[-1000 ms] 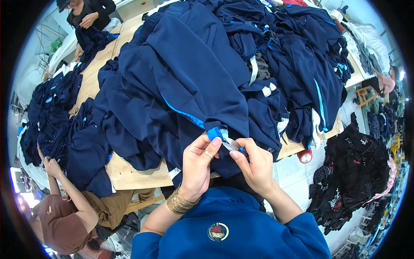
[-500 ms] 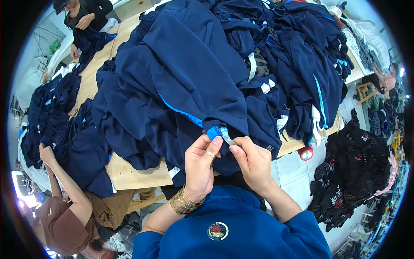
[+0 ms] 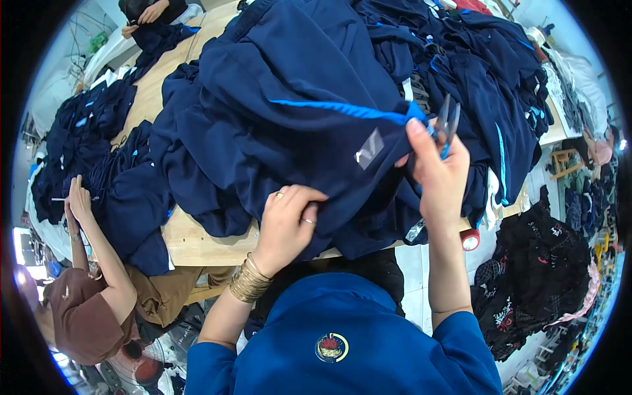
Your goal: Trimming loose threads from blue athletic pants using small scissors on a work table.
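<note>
Navy trousers (image 3: 309,72) with a bright blue stripe (image 3: 329,108) lie spread on top of a heap in front of me. My right hand (image 3: 440,174) pinches the blue-edged end of one leg and pulls it out to the right. The same hand holds metal snips (image 3: 449,122), blades pointing up and away from me. Lower down, my left hand (image 3: 286,224) rests at the near part of the trousers with its fingers curled onto the cloth; the fingertips are partly hidden. A shiny clear sticker (image 3: 370,149) shows on the fabric between my hands.
More navy garments (image 3: 477,99) pile up on the wooden table (image 3: 210,249). One co-worker (image 3: 92,316) handles clothes at the left; another person (image 3: 153,13) works at the far left. Black garments (image 3: 526,276) heap on the floor at right, near a red round object (image 3: 469,240).
My hands have parted. The right has carried the trouser end up and to the right, and the snips now show clearly. The left has let go of that end and moved lower left.
</note>
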Demonstrator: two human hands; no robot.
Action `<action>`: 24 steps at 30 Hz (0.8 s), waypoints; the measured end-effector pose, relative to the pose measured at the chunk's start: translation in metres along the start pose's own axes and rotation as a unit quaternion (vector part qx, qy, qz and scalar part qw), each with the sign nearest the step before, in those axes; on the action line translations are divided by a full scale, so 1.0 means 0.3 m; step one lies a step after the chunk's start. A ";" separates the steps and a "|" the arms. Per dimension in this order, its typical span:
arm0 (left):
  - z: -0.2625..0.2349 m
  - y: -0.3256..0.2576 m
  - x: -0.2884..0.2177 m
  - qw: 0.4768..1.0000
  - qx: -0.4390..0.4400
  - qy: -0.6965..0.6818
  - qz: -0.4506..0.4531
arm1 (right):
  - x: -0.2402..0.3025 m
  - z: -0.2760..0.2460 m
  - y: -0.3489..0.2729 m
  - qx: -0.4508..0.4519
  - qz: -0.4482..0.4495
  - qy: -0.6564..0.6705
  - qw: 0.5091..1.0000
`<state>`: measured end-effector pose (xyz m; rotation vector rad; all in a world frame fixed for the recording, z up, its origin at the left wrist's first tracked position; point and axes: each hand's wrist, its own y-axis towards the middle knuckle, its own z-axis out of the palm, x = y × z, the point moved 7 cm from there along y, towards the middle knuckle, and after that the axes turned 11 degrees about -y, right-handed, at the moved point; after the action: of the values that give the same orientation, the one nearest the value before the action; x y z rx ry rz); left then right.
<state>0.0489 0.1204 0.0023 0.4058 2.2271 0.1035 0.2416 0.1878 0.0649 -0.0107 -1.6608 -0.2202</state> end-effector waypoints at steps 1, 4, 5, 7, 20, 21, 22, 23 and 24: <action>-0.014 -0.027 0.049 0.995 -0.055 -0.070 -0.048 | -0.013 -0.002 0.019 0.013 0.027 0.007 1.000; -0.025 -0.047 0.066 0.960 -0.109 -0.245 -0.086 | -0.101 0.028 0.070 0.085 0.066 0.043 0.993; -0.018 -0.055 0.061 0.959 -0.111 -0.244 -0.087 | -0.075 0.067 0.077 0.096 0.026 0.009 0.995; 0.015 -0.078 0.068 0.960 -0.102 -0.231 -0.124 | -0.056 0.103 0.061 0.099 -0.085 -0.122 0.984; 0.064 -0.029 0.058 0.968 -0.086 -0.192 -0.133 | -0.143 0.143 -0.161 0.311 -0.230 -0.390 0.835; 0.079 -0.013 0.047 0.985 -0.041 -0.117 -0.122 | -0.153 0.140 -0.170 0.308 -0.229 -0.408 0.828; 0.095 -0.004 0.033 0.993 0.004 -0.039 -0.111 | -0.163 0.135 -0.179 0.305 -0.228 -0.426 0.821; 0.103 0.005 0.030 0.992 0.013 -0.021 -0.122 | -0.185 0.133 -0.177 0.304 -0.228 -0.426 0.821; 0.105 0.009 0.041 0.992 0.013 -0.020 -0.121 | -0.199 0.127 -0.173 0.284 -0.244 -0.443 0.815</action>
<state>0.0665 0.1250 -0.0264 0.1486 2.2217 -0.0622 0.2030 0.1499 -0.0044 0.9052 -2.5910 -0.0884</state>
